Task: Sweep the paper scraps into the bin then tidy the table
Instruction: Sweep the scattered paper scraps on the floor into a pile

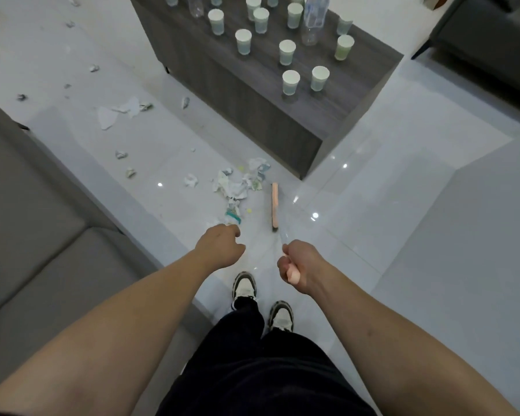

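We grip the broom (275,205) handle in our curled right hand (300,265). Left hand (222,247) loosely curled, holding nothing. Paper scraps (237,184) heaped just left of the broom head, beyond both hands.

One camera sits on the person's head. It looks forward and down, close to the two arms, with the floor (373,181) and table (327,115) farther off.
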The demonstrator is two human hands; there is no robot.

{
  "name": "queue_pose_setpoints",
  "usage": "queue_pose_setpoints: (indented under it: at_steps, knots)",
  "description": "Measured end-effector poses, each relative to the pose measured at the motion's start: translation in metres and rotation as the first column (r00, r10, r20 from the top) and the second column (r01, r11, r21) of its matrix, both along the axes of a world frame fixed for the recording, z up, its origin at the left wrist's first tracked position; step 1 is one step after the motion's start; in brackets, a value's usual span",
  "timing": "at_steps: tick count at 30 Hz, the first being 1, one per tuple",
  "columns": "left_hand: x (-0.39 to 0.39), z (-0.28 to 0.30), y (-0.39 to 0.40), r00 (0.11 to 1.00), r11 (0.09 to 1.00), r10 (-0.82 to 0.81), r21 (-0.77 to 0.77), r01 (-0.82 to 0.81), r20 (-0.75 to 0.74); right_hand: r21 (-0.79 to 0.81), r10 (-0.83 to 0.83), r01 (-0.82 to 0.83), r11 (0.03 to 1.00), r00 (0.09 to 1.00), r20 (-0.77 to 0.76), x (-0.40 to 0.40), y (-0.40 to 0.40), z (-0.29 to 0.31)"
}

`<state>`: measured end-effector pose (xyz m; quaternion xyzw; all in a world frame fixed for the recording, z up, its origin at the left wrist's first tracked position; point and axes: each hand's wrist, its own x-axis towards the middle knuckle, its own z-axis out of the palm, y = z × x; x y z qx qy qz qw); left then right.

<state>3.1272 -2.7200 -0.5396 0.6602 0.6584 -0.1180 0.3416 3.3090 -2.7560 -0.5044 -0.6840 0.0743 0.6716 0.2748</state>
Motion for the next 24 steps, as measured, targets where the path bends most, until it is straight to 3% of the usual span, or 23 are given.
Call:
queue_pose_setpoints:
  at_steps: [7,12,18,24]
  knots:
    - [-0.034,0.0,0.01,0.997,0.997,0.071,-0.001,-0.071,0.009,-0.053,0.04,-0.035,0.998,0.995,0.093,-0.008,0.05,-0.013]
    - [-0.077,-0.016,0.061,0.993,0.993,0.112,-0.021,-0.112,0.019,-0.074,0.053,-0.043,0.996,0.987,0.152,-0.036,0.115,-0.036]
    - [-0.139,-0.042,0.136,0.977,0.975,0.202,-0.105,-0.195,0.062,-0.128,0.036,-0.024,0.991,0.995,0.09,-0.113,0.201,-0.059]
    - [-0.193,-0.056,0.188,0.959,0.95,0.282,-0.15,-0.275,0.03,-0.098,0.11,-0.106,0.99,0.993,0.041,-0.161,0.274,-0.042]
